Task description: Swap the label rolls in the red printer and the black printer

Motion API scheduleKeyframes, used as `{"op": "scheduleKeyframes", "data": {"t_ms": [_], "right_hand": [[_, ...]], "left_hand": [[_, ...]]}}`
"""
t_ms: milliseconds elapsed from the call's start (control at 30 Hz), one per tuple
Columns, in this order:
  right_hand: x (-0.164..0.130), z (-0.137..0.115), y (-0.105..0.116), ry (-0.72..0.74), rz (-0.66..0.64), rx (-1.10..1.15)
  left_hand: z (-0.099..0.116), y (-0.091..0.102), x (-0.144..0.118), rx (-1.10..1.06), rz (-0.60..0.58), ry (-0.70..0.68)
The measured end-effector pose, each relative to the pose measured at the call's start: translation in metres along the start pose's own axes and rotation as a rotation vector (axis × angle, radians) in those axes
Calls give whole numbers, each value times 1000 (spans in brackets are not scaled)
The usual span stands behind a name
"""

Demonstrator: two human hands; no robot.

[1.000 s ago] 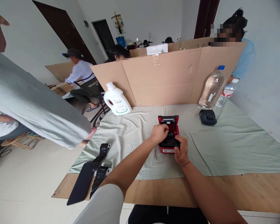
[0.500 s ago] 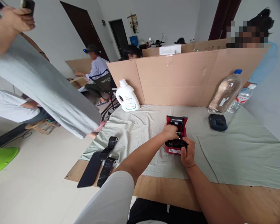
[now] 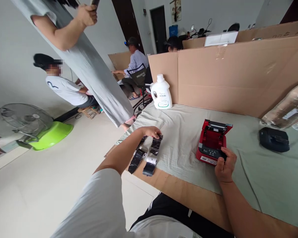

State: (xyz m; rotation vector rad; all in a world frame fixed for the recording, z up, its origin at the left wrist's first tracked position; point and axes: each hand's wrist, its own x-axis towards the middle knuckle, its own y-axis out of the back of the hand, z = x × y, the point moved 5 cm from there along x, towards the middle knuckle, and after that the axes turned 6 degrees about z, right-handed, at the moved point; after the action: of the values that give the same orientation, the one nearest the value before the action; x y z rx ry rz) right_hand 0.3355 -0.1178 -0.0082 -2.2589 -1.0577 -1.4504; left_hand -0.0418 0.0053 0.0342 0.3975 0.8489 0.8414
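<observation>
A small red printer [image 3: 206,149] stands on the cloth with its lid [image 3: 220,126] raised, so its red interior shows. My right hand [image 3: 225,163] grips the printer's front right corner, thumb in front and fingers over the dark top panel. Off to the left, my left hand [image 3: 152,131] has its fingers closed on the upper end of a black paper strip [image 3: 156,145]. Just below lies a roll [image 3: 150,166] with a white end and a black tail. Beside it is another black paper roll [image 3: 136,161]. My left hand partly hides a further black piece behind them.
A white jug [image 3: 162,94] stands before a cardboard partition [image 3: 228,76]. Right of the printer lie a black device [image 3: 274,139] and a large plastic bottle [image 3: 288,105]. A person in a long grey garment [image 3: 96,72] stands left of the table; others sit beyond.
My left hand has left the printer's interior and moved left to the black strips and rolls. My right hand stays on the printer. The view has turned left.
</observation>
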Motion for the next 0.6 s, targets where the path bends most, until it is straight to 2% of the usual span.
{"op": "scheduleKeyframes", "data": {"t_ms": [67, 133, 300, 367, 500, 600], "right_hand": [[0, 0, -1, 1, 3, -8], [0, 0, -1, 5, 6, -19], [1, -2, -1, 5, 3, -23], [1, -1, -1, -6, 0, -18], [0, -1, -1, -28, -12, 3], [1, -2, 0, -40, -28, 12]], "left_hand": [[-30, 9, -12, 206, 83, 76], [-48, 14, -19, 378, 187, 141], [-60, 28, -26, 538, 475, 225], [-62, 30, -27, 583, 496, 238], [-66, 30, -29, 659, 441, 263], [-60, 45, -32, 652, 460, 278]]}}
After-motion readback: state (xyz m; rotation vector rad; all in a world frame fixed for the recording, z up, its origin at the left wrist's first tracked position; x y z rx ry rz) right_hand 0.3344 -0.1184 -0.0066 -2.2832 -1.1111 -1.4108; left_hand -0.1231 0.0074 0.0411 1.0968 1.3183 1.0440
